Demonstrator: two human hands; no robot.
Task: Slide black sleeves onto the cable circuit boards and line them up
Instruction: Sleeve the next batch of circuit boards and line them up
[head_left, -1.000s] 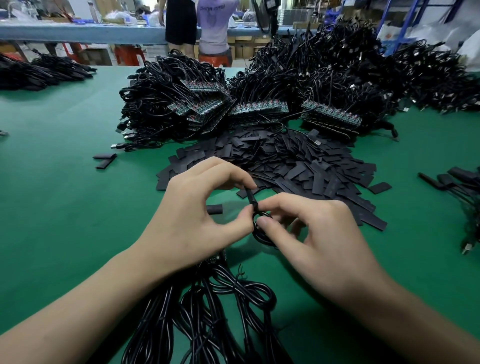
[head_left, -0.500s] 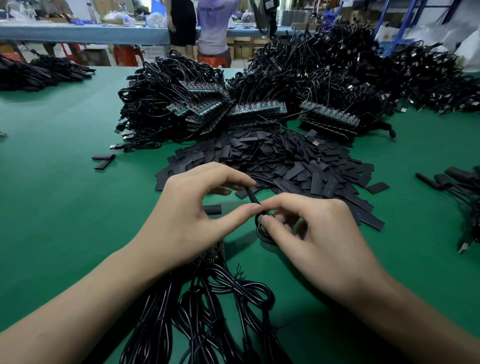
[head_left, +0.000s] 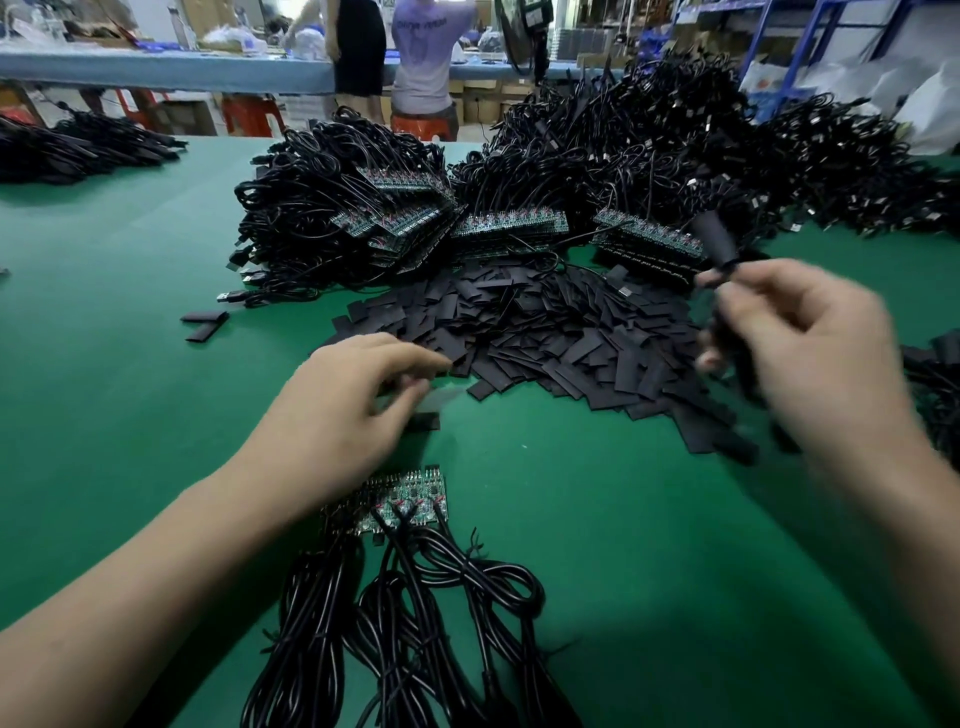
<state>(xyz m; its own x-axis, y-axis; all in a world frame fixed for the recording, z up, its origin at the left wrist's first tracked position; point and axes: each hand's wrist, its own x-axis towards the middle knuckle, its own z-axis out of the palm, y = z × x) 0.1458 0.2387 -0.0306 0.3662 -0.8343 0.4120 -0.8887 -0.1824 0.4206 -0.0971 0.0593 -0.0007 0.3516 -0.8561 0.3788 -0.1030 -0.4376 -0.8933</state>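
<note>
In the head view your right hand (head_left: 810, 358) pinches a cable (head_left: 727, 332) whose board already wears a matte black sleeve (head_left: 714, 241); I judge it is ready to line up. Your left hand (head_left: 343, 415), fingers loosely bent and holding nothing, hovers by the pile of flat sleeves (head_left: 519, 332). Next it needs one sleeve for the bare green circuit boards (head_left: 400, 499) at your wrist.

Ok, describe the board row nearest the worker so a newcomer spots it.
On the green table, find the left hand. By its wrist lies a short row of circuit boards, cables trailing toward the camera; the other boards are stacked beyond the sleeve pile.
</note>
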